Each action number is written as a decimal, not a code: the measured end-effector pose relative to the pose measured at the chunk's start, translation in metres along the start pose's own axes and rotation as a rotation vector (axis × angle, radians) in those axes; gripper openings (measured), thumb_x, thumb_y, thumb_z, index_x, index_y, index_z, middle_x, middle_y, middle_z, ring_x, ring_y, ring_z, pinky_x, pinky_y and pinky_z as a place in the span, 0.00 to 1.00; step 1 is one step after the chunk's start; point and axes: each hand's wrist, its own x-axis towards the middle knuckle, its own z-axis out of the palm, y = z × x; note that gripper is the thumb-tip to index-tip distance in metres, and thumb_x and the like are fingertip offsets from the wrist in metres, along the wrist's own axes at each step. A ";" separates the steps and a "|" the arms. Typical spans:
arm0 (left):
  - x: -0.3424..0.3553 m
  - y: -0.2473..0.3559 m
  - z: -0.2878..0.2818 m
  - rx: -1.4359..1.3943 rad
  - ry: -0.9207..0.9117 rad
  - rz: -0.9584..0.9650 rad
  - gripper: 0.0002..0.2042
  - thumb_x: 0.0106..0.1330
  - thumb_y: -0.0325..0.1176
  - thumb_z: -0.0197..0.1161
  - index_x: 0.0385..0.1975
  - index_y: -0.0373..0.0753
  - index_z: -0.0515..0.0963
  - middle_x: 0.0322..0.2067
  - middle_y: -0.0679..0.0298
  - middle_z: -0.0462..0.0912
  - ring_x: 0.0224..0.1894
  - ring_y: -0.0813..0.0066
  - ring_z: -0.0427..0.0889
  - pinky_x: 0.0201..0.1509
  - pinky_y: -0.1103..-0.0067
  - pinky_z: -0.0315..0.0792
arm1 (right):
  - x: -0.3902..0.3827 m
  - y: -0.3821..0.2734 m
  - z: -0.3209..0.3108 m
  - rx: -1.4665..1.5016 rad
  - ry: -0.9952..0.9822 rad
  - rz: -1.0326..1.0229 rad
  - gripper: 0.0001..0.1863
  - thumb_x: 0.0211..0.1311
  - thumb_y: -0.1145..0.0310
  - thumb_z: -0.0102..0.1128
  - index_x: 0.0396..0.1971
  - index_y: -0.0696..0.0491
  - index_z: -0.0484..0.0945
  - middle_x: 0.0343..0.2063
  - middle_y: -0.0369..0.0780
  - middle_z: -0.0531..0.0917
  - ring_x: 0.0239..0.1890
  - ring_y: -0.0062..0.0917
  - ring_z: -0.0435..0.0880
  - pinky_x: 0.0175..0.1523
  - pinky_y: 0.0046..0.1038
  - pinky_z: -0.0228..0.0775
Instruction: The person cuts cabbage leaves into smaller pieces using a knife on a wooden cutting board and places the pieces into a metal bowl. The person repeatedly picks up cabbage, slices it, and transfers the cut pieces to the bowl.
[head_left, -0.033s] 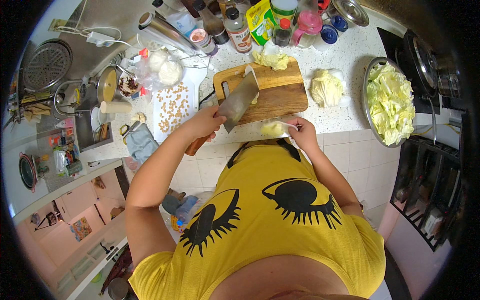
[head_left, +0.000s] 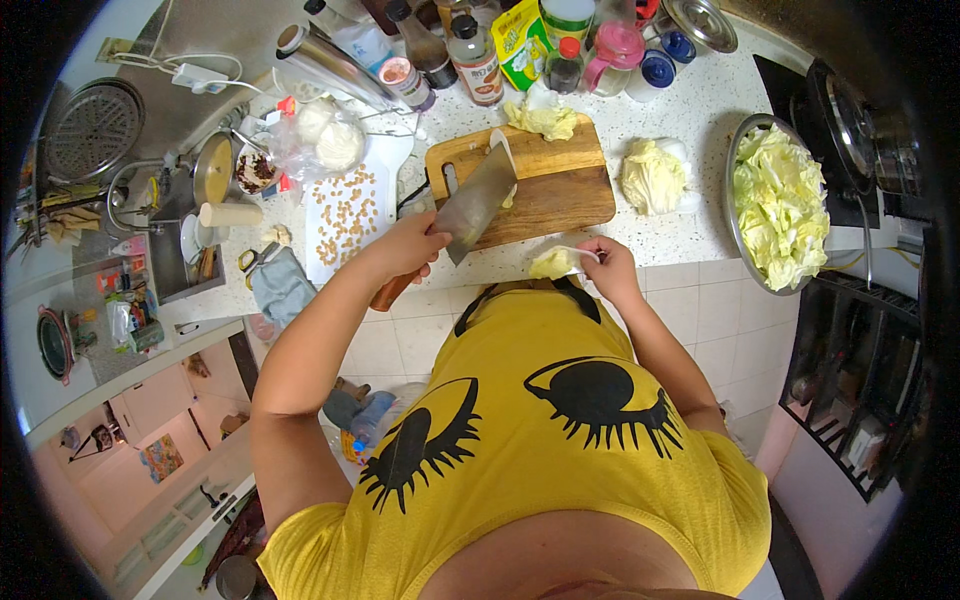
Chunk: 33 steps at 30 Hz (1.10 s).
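Your left hand (head_left: 408,250) is gripping the cleaver (head_left: 480,200), now lifted off the board (head_left: 560,185); your right hand (head_left: 608,268) is pinching a cabbage piece (head_left: 552,263).

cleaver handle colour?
Reddish-brown, likely wood. The cleaver handle sticks out below the left hand; the head view shows it best.

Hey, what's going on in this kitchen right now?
A person in a yellow shirt stands at a counter preparing cabbage. The left hand holds a cleaver over a wooden cutting board, and the right hand holds a cabbage piece at the counter's edge. A cabbage chunk lies right of the board, and a metal bowl further right is full of torn leaves.
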 end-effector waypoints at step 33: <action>0.020 -0.056 0.116 0.541 0.407 0.399 0.17 0.67 0.37 0.50 0.53 0.39 0.65 0.33 0.48 0.79 0.34 0.48 0.79 0.37 0.60 0.72 | 0.081 0.007 0.027 0.174 0.124 0.150 0.07 0.58 0.71 0.59 0.25 0.60 0.75 0.17 0.37 0.78 0.17 0.19 0.80 0.21 0.21 0.71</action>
